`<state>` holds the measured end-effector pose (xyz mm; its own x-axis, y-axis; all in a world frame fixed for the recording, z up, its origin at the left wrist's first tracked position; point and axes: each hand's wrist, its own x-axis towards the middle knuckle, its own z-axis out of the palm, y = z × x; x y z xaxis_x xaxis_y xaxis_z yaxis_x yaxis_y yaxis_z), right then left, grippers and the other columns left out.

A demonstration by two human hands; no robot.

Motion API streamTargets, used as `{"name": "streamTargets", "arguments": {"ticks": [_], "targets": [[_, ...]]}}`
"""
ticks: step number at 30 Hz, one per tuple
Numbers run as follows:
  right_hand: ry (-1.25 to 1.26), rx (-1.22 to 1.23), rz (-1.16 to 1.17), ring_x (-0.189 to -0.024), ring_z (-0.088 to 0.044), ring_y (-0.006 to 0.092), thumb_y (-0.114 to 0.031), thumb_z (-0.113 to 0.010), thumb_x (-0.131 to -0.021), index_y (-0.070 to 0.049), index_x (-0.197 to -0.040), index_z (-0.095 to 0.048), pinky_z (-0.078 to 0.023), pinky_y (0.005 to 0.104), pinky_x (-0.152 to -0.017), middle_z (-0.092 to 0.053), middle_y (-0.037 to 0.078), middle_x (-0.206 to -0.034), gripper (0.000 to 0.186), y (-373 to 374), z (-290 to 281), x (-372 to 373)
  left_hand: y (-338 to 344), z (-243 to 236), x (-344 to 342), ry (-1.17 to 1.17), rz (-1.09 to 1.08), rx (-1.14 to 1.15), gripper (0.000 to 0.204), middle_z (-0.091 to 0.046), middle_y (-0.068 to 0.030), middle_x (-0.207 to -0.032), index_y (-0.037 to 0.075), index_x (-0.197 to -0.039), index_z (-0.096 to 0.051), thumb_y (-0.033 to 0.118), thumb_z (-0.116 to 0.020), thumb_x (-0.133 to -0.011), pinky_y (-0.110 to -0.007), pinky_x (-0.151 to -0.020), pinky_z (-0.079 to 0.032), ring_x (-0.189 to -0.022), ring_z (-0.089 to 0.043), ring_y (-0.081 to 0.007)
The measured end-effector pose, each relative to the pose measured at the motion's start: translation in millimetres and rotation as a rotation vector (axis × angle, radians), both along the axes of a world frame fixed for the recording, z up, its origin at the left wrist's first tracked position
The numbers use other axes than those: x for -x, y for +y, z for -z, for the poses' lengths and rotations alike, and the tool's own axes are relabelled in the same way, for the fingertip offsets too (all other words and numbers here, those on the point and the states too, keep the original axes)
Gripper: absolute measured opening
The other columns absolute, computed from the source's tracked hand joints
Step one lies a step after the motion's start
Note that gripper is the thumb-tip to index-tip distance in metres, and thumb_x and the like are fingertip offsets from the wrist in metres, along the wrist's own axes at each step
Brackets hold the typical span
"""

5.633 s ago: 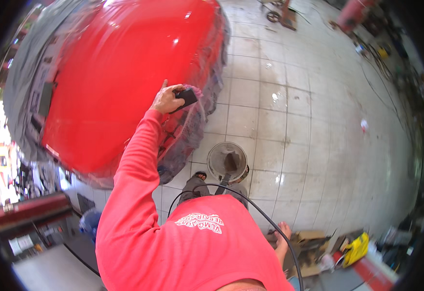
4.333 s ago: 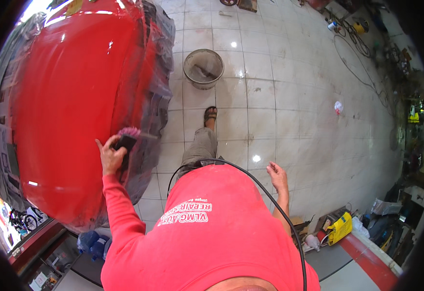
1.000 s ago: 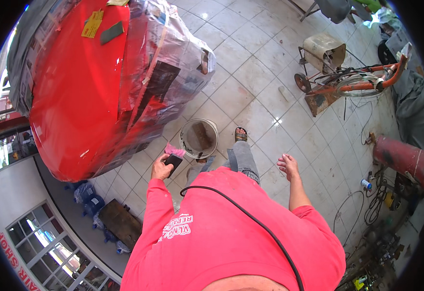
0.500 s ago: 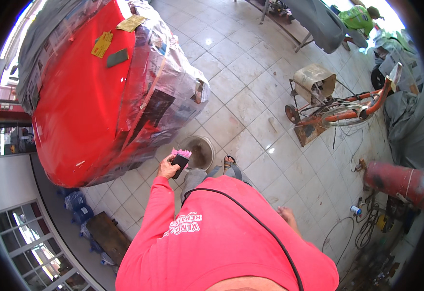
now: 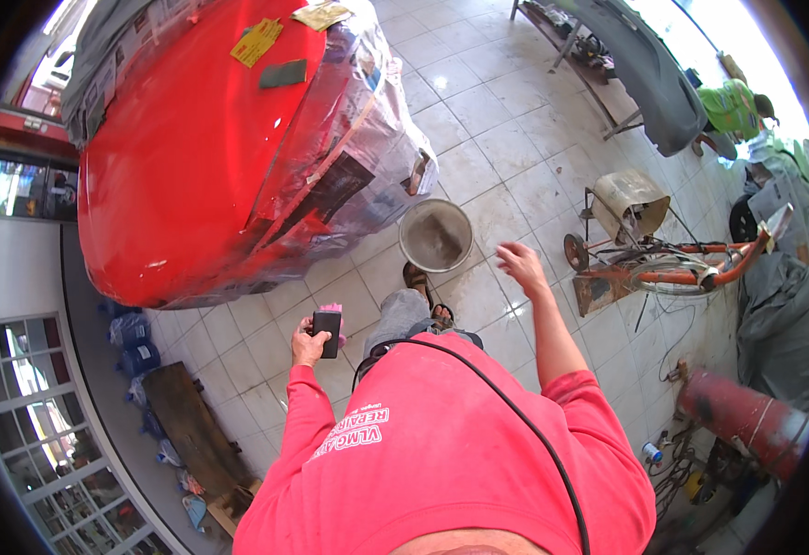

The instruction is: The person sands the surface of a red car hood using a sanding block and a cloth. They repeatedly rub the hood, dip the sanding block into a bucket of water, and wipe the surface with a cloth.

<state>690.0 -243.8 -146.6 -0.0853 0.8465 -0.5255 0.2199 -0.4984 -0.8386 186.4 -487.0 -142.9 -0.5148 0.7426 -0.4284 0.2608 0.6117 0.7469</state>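
My left hand [image 5: 306,346] is closed around a black rectangular block [image 5: 326,331], thumb across its face. Pink cloth-like material [image 5: 331,307] sticks out from behind the block, most of it hidden. Right of the bucket, my right hand [image 5: 522,265] reaches forward with fingers stretched out and nothing in them. A round grey bucket [image 5: 404,250] holding murky liquid stands on the floor between my hands and ahead of my feet. To its left is a glossy red car panel [image 5: 183,176], edged with plastic and newspaper masking. A dark grey-green sheet [image 5: 283,74] and a yellow sheet [image 5: 257,43] lie on the panel.
An orange metal cart [image 5: 682,277] with wheels and a beige container stands at right. Behind it are a red cylindrical tank [image 5: 747,416] and cables. Wooden boards [image 5: 187,425] lie along the left wall. A person in green [image 5: 733,106] bends at the far right.
My right hand has swung forward from beside my body to near the bucket. My left hand, still gripping the block, has drawn back from the bucket. The whole view has shifted.
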Motion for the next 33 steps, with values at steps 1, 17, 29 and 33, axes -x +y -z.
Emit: {"name": "streamTargets", "arguments": {"ticks": [1, 17, 29, 33], "targets": [[0.111, 0.037, -0.058, -0.089, -0.073, 0.0179, -0.037, -0.074, -0.099, -0.002, -0.129, -0.072, -0.057, 0.0331, -0.077, -0.077, 0.007, -0.107, 0.046, 10.6, -17.5, 30.6, 1.2, -2.1, -2.6, -0.021, -0.019, -0.023, 0.04, -0.072, -0.0065, -0.095, 0.0, -0.11, -0.07, 0.006, -0.078, -0.071, -0.033, -0.082, -0.057, -0.086, -0.068, -0.0178], [1.053, 0.264, 0.063, -0.117, -0.071, 0.0284, -0.052, -0.058, -0.105, -0.006, -0.144, -0.058, -0.058, 0.0496, -0.102, -0.071, 0.014, -0.133, 0.06, 133.3, -75.8, 130.6, 341.0, -132.3, -157.6, -0.966, 0.607, -0.248, 0.043, -0.071, -0.0044, -0.112, 0.001, -0.125, -0.063, -0.01, -0.076, -0.086, -0.028, -0.089, -0.058, -0.103, -0.068, -0.0122], [0.728, -0.077, 0.672, -0.091, -0.071, 0.0204, -0.012, -0.06, -0.096, -0.01, -0.132, -0.06, -0.061, 0.0386, -0.079, -0.07, 0.003, -0.103, 0.036, 169.6, -93.8, -38.0, 528.4, -155.4, -106.6, -0.754, 0.257, -0.556, 0.038, -0.072, -0.0026, -0.116, 0.004, -0.135, -0.065, 0.025, -0.063, -0.104, -0.026, -0.081, -0.057, -0.091, -0.068, -0.0088], [0.725, -0.076, 0.793, -0.086, -0.071, 0.0207, -0.033, -0.067, -0.102, -0.015, -0.125, -0.063, -0.061, 0.0396, -0.074, -0.07, 0.003, -0.099, 0.03, 215.4, -79.4, -65.5, 591.0, -151.3, -64.1, -1.074, 0.048, -0.726, 0.077, -0.074, -0.0117, -0.122, -0.001, -0.129, -0.065, 0.068, -0.039, -0.107, -0.028, -0.052, -0.054, -0.058, -0.061, -0.0106]]}}
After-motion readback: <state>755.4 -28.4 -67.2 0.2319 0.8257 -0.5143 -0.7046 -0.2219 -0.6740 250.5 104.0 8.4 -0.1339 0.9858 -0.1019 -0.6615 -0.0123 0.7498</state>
